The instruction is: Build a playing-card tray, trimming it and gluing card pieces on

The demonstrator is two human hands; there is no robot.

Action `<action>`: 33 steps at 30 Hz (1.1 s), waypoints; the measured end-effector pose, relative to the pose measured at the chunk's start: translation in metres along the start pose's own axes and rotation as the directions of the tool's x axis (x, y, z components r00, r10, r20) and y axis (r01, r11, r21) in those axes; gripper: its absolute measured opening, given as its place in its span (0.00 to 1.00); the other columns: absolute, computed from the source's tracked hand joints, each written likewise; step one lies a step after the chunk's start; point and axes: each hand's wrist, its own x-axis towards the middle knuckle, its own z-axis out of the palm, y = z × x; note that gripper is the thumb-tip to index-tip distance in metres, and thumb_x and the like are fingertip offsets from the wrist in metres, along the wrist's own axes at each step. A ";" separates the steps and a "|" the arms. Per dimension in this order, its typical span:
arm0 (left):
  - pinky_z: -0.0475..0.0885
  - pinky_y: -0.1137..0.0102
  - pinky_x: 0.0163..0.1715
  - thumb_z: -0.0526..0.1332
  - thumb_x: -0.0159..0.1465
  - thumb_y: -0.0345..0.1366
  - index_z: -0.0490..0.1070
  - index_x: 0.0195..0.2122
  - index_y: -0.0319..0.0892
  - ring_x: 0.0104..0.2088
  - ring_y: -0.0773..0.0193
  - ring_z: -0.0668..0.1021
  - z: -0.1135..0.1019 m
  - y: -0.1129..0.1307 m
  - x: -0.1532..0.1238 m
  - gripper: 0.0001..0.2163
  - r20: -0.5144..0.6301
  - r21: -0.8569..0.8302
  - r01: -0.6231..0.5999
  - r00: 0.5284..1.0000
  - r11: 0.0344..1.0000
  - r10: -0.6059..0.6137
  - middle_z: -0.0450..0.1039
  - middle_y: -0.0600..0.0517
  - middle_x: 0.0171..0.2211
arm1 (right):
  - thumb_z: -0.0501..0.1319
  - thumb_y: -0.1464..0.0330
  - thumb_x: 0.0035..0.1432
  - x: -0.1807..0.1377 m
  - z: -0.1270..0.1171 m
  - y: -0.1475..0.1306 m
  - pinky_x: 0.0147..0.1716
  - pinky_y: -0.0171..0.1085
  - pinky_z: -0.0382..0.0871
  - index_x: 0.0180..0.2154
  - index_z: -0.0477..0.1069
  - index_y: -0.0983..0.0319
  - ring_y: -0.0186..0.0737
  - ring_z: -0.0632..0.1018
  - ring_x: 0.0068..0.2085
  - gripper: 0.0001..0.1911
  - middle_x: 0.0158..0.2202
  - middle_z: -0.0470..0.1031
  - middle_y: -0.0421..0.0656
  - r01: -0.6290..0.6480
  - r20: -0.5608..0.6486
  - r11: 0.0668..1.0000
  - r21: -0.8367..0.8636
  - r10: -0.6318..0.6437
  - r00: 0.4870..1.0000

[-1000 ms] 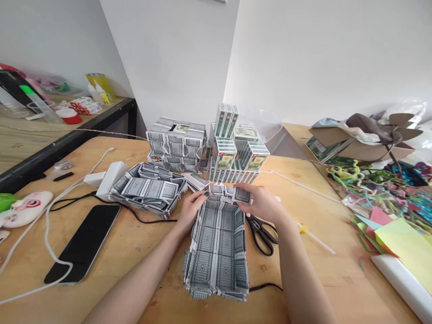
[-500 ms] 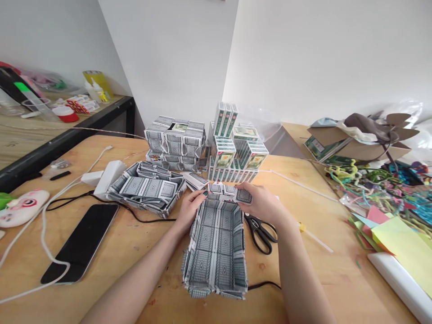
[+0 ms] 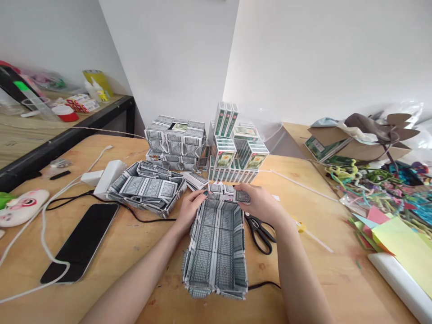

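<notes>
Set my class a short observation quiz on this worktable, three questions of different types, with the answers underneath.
1. Multiple choice: Where do the black-handled scissors lie?
a) Inside the long tray of folded playing cards
b) On the table, to the right of that tray
c) On top of the smartphone

2. True or false: The smartphone's screen is lit up.

3. Fill in the blank: The left hand and right hand are both at the tray's ____ end, as the wearer sees it.

Key: 1. b; 2. False, the screen is dark; 3. far
</notes>
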 end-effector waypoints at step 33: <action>0.69 0.69 0.35 0.63 0.50 0.42 0.77 0.32 0.39 0.37 0.56 0.77 -0.001 -0.001 0.001 0.13 0.010 0.007 0.003 1.000 1.000 -0.003 0.78 0.48 0.35 | 0.54 0.75 0.49 0.002 0.001 -0.017 0.39 0.37 0.58 0.41 0.62 0.60 0.43 0.73 0.40 0.15 0.39 0.74 0.45 0.066 0.006 0.971 -0.228 -0.067 0.998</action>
